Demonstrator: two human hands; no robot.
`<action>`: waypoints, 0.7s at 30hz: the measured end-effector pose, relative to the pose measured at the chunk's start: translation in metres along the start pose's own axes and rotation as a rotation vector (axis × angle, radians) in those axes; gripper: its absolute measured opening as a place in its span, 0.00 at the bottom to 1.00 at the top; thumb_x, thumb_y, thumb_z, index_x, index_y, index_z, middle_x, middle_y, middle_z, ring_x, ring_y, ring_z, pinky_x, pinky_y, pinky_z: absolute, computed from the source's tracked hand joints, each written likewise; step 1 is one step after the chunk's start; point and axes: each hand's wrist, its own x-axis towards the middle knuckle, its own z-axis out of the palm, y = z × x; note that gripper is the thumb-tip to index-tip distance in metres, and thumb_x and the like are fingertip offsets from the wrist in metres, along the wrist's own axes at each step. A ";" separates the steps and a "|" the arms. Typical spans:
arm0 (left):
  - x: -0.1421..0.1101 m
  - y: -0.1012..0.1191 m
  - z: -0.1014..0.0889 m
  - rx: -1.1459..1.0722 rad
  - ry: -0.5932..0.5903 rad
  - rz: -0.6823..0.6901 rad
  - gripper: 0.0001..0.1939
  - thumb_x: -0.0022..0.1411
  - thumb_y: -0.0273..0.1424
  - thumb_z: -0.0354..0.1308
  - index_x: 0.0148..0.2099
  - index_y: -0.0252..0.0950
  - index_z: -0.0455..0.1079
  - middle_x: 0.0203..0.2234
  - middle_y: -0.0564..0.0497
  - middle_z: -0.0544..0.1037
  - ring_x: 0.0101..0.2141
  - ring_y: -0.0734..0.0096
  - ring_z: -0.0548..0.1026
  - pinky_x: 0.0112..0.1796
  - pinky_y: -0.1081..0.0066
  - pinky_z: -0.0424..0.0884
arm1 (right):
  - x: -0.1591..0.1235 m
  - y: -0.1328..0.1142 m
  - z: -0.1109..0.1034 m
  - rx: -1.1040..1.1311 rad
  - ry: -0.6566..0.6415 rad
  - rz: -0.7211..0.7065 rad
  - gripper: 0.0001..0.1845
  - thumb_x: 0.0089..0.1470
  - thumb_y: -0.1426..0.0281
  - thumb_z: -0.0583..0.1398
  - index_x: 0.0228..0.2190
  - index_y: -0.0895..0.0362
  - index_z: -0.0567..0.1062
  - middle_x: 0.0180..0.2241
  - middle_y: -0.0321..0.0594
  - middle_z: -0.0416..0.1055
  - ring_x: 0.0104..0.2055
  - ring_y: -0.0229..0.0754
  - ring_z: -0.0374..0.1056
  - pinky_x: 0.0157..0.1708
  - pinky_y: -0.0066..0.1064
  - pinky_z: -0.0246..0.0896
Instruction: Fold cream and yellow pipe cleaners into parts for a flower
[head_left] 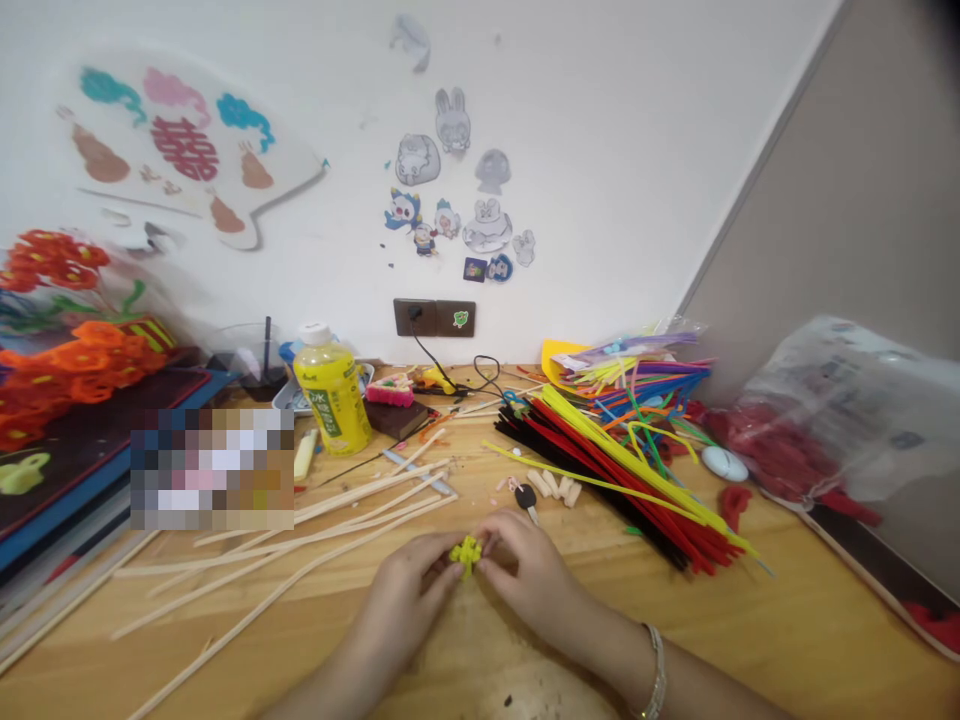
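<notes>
Between my two hands, above the wooden table (315, 650), is a small yellow pipe-cleaner flower (466, 552) with several looped petals. My left hand (409, 590) pinches its left side between thumb and fingers. On the other side, my right hand (536, 578), with a bracelet (657, 665) at the wrist, has thumb and fingertips closed on the right edge. Just beyond the right hand lie a black-headed key (526, 497) and several short wooden pegs (553, 487). Parts of the flower are covered by my fingers.
Long pale sticks (300, 545) spread across the left. Black, red and yellow pipe cleaners (630, 470) lie in a bundle on the right. A yellow drink bottle (335, 395) stands back left, near orange pipe-cleaner flowers (82, 370). A plastic bag (862, 400) sits far right.
</notes>
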 end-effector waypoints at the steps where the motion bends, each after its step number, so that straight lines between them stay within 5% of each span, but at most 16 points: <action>1: 0.000 0.000 0.000 0.001 -0.003 0.004 0.14 0.54 0.25 0.53 0.43 0.37 0.73 0.38 0.45 0.80 0.36 0.64 0.76 0.38 0.68 0.71 | 0.001 0.002 0.001 0.042 0.009 0.042 0.16 0.42 0.84 0.57 0.35 0.57 0.70 0.33 0.38 0.67 0.36 0.39 0.65 0.38 0.31 0.61; 4: 0.000 -0.001 0.000 0.002 0.004 0.056 0.13 0.54 0.24 0.54 0.42 0.38 0.74 0.36 0.47 0.79 0.36 0.65 0.75 0.39 0.69 0.70 | 0.003 0.004 0.002 0.105 -0.010 0.128 0.16 0.42 0.84 0.58 0.35 0.58 0.71 0.32 0.38 0.67 0.33 0.38 0.66 0.34 0.29 0.62; 10: 0.000 -0.002 0.000 0.240 0.023 0.134 0.09 0.57 0.24 0.54 0.35 0.37 0.75 0.26 0.50 0.75 0.30 0.68 0.73 0.32 0.72 0.70 | 0.005 -0.001 -0.003 0.016 -0.032 0.064 0.10 0.44 0.81 0.61 0.30 0.57 0.75 0.29 0.36 0.66 0.32 0.37 0.63 0.32 0.27 0.59; 21: -0.001 -0.005 0.004 0.454 -0.010 0.148 0.12 0.60 0.28 0.51 0.26 0.33 0.71 0.25 0.45 0.74 0.30 0.60 0.71 0.32 0.64 0.69 | 0.005 0.000 0.001 0.086 -0.033 0.198 0.08 0.43 0.79 0.60 0.29 0.59 0.72 0.29 0.37 0.68 0.30 0.37 0.65 0.31 0.28 0.60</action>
